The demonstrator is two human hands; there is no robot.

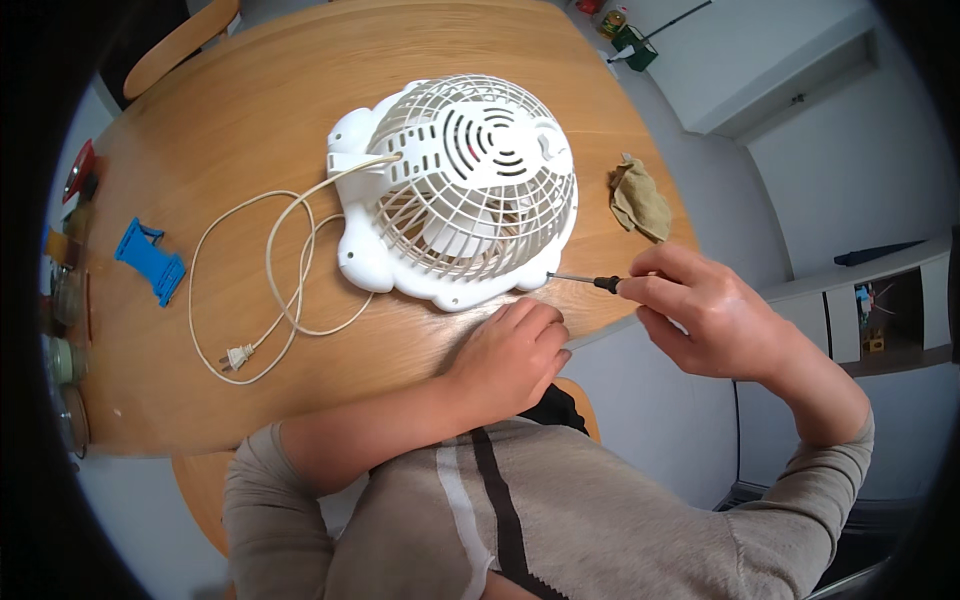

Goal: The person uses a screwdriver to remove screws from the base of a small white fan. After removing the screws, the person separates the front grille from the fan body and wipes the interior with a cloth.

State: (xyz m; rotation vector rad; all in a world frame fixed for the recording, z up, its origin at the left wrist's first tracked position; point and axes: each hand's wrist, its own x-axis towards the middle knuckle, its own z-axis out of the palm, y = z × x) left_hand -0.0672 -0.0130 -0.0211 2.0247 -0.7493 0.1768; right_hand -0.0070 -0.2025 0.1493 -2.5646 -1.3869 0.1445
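A white electric fan (490, 140) lies on a wooden bench (280, 130), its domed grille facing up and its scalloped rim against the wood. Slots pierce the solid panel at the top of the dome, and pale blades show through the bars.

At the fan's near right edge, the person's right hand (710, 310) holds a screwdriver (607, 284) with a black handle and a thin metal shaft. The fingers pinch the end of the handle, and the tip meets the fan's rim.

The left hand (510, 355) rests palm down on the bench, just beside the near side of the fan. Its fingers lie close together and bent; their undersides are hidden, so I cannot tell whether they close on anything.

A cream cord (370, 164) leaves the fan's left side and loops across the bench, ending in a two-pronged plug (238, 357) to the near left of the fan. Farther left of the fan is a blue plastic piece (152, 262). To the right of the fan lies a crumpled brown cloth (640, 200). Beyond the fan, to its far left, stands a wooden chair (180, 45).
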